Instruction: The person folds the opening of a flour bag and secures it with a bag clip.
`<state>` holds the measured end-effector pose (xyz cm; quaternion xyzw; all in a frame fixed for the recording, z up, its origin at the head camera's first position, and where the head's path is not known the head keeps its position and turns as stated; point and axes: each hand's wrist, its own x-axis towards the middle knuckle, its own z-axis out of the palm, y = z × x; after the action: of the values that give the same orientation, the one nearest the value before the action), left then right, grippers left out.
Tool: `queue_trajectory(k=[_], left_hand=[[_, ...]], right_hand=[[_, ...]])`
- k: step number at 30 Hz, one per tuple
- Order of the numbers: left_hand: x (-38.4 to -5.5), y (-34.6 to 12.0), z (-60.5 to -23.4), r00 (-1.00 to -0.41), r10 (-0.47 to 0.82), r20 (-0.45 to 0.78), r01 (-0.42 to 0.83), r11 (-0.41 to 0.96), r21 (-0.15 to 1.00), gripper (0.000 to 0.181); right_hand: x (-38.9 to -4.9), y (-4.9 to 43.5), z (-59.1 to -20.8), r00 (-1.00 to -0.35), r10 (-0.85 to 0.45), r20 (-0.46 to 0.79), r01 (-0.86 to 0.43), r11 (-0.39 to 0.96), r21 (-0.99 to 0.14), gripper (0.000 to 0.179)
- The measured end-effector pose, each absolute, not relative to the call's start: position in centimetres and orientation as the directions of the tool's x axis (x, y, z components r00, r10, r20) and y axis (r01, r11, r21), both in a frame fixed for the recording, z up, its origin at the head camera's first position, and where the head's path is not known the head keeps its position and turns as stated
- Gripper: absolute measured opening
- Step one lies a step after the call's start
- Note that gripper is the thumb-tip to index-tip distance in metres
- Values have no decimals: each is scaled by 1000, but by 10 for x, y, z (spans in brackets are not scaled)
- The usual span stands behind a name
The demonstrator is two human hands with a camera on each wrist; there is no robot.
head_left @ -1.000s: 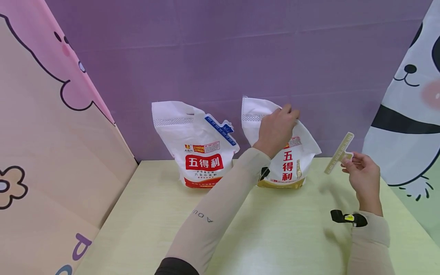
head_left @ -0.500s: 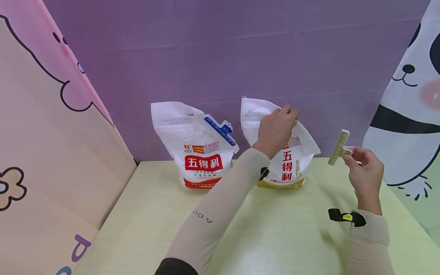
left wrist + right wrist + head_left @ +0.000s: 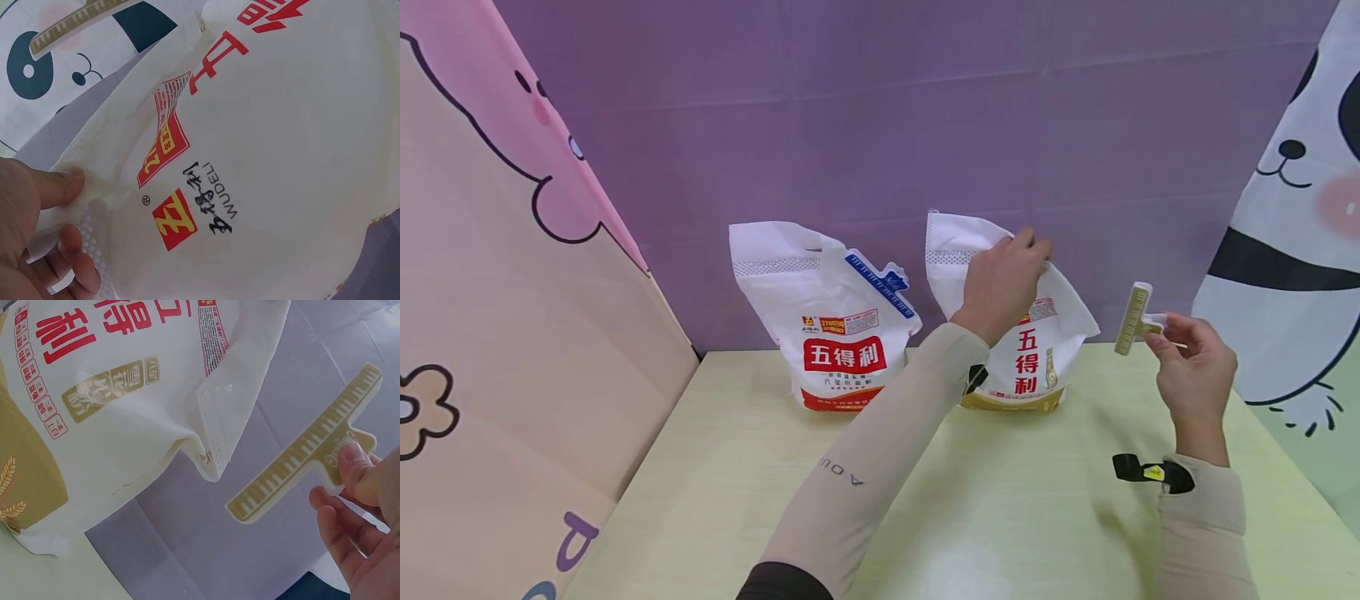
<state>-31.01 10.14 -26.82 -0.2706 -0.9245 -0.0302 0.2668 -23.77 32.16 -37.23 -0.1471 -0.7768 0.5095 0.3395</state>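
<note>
My left hand (image 3: 1006, 283) pinches the folded upper edge of a white flour bag (image 3: 1067, 312) with red lettering and a gold base. In the left wrist view the thumb and fingers of that hand (image 3: 44, 219) grip the bag's material (image 3: 300, 137). To the right, my right hand (image 3: 1198, 375) holds a gold-and-white bag clip (image 3: 1132, 318) by its handle, between thumb and fingers. The right wrist view shows the clip's long bar (image 3: 306, 447) apart from the bag's drooping corner (image 3: 209, 465).
A second white flour bag (image 3: 842, 354) with a red label stands at the left, and a blue clip (image 3: 882, 285) sits on its slanted upper edge. Both bags stand on a pale table (image 3: 1000, 500) before a purple backdrop (image 3: 850, 125). A panda-print panel (image 3: 1285, 250) borders the right side.
My right hand has turned the clip more upright and brought it slightly left, toward the bag. The left hand stays on the bag, which has hardly moved.
</note>
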Motion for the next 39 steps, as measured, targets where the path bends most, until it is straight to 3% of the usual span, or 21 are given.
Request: queue_trajectory(k=[22,39], left_hand=[[-309,100,-266,-699,496,514,522,846,-106,24],[-309,100,-267,-704,492,512,520,848,-99,25]], right_hand=[[-242,307,-362,-682,480,552,-288,518,-806,24],[-264,311,-347,-710,349,611,-347,581,-736,22]])
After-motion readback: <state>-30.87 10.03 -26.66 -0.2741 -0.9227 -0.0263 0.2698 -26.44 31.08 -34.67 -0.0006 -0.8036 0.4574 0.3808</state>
